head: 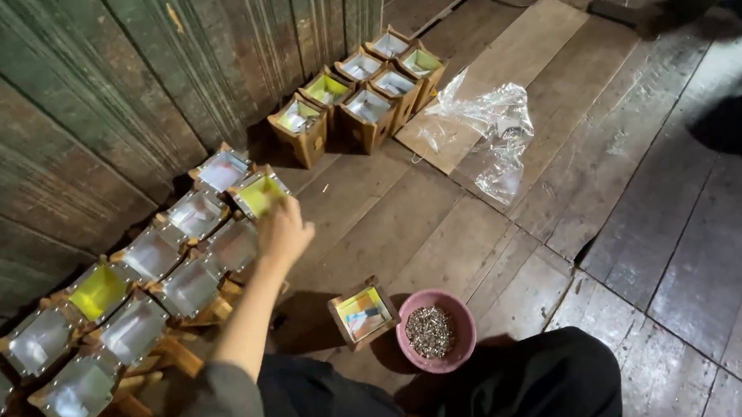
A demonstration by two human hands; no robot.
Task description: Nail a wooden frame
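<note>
i see my left hand point(282, 231) seemingly closed on a yellow-lined wooden box point(259, 192) beside its row; right hand out of view.

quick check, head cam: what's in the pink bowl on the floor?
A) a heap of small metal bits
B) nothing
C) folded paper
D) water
A: the pink bowl by the person's knee holds a heap of small grey, shiny metal pieces, too small to tell their exact kind.
</note>
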